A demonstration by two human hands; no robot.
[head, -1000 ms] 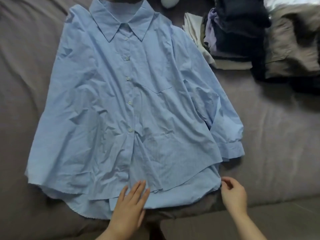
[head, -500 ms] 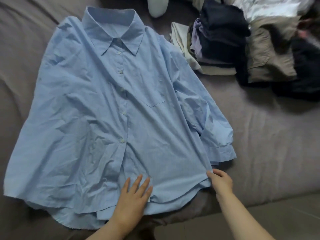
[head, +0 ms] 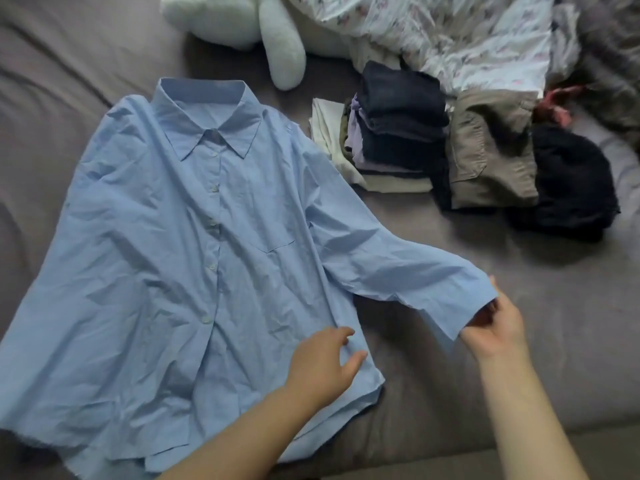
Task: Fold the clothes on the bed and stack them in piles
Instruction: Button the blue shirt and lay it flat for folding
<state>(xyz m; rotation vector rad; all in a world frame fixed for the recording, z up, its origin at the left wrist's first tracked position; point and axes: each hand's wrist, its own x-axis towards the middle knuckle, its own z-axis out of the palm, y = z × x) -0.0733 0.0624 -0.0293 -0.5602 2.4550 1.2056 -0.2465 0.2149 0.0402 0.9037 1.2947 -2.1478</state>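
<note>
I am seeing the blue shirt (head: 194,258) lying flat on the bed (head: 519,358), its hem cut off at the frame edge. My right hand (head: 495,323) is pinching the cuff (head: 460,299), fingertips partly hidden; my left hand (head: 322,362) is resting relaxed on the shirt.

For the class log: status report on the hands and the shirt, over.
Left hand open on shirt hem. Right hand holds sleeve cuff, pulled out sideways. Folded pile sits clear beyond.
</note>
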